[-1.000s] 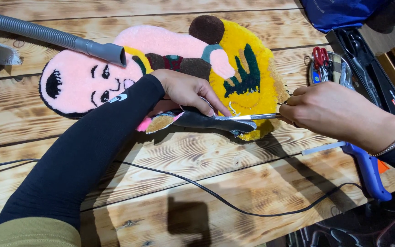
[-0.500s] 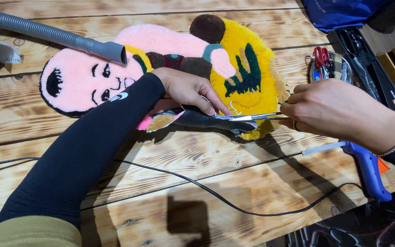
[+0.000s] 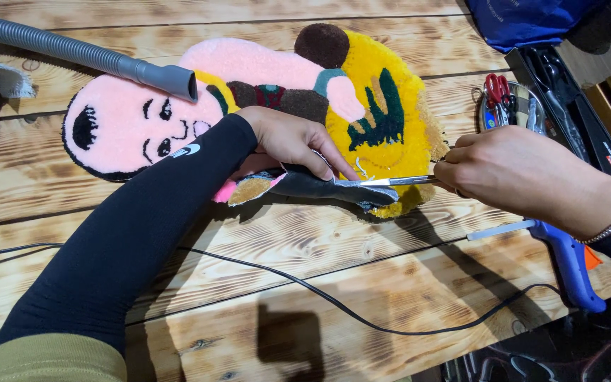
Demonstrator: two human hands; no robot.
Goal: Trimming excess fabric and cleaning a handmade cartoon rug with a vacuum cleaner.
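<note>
Tufted rug (image 3: 263,99), cartoon figure in pink and yellow, lying flat on wooden worktop (image 3: 305,240). Left hand (image 3: 293,140) pinching folded-up near edge of rug, fingers pressed together on dark backing. Right hand (image 3: 514,170) closed round scissors (image 3: 390,182), blades at that lifted edge, just beside left fingertips. Grey vacuum hose (image 3: 79,53) resting over face end of rug. Blue glue gun (image 3: 567,258) near right wrist, black cable (image 3: 334,304) running across planks. Red-handled scissors (image 3: 498,88) on tray, far right.
</note>
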